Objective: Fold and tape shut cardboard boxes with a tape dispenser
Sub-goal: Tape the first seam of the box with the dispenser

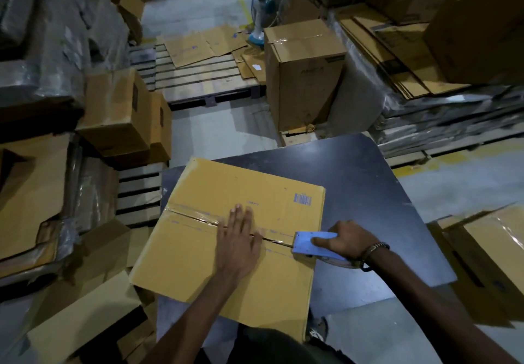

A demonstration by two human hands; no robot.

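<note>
The cardboard box (235,239) is lying on the table (368,193), and its centre seam is being taped. The left hand (238,239) is pressing the flaps with flat fingers, while the right hand (344,240) is gripping the tape dispenser (307,243) near the box's right edge. Next, I think, the tape needs pulling over that edge and cutting.

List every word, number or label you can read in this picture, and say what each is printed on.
None can be read.
Blue barcode and small blue print on the flat brown cardboard box: too small.
Faint dark lettering on the tall taped brown carton: blurred.

Matt cardboard box (226,264), glossy tape (192,216), plastic dispenser (309,246)
</note>
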